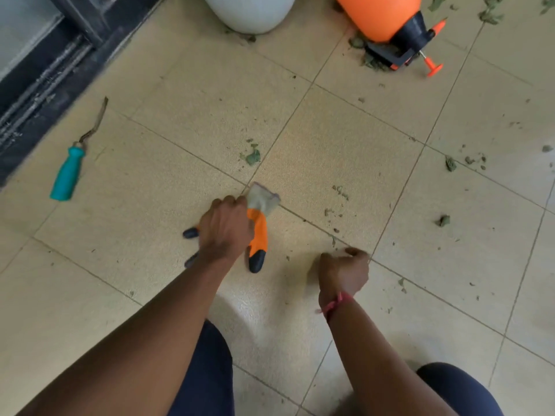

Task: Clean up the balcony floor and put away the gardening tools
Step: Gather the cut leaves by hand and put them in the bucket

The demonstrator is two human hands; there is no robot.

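My left hand (225, 229) grips an orange gardening glove (259, 232) with dark fingertips and a grey cuff, low over the beige tiled floor (330, 139). To its right, my right hand (345, 268) is curled into a fist close to the floor; whether it holds any debris is hidden. A hand tool with a teal handle (66, 172) and a bent metal blade lies on the floor at the left. An orange pressure sprayer (387, 16) lies tipped over at the top right. Green leaf scraps (253, 156) are scattered over the tiles.
A white round pot (249, 13) stands at the top centre. A dark sliding-door track (45, 76) runs along the left edge. More leaf debris (450, 163) lies on the right. My knees in dark trousers (207, 373) are at the bottom.
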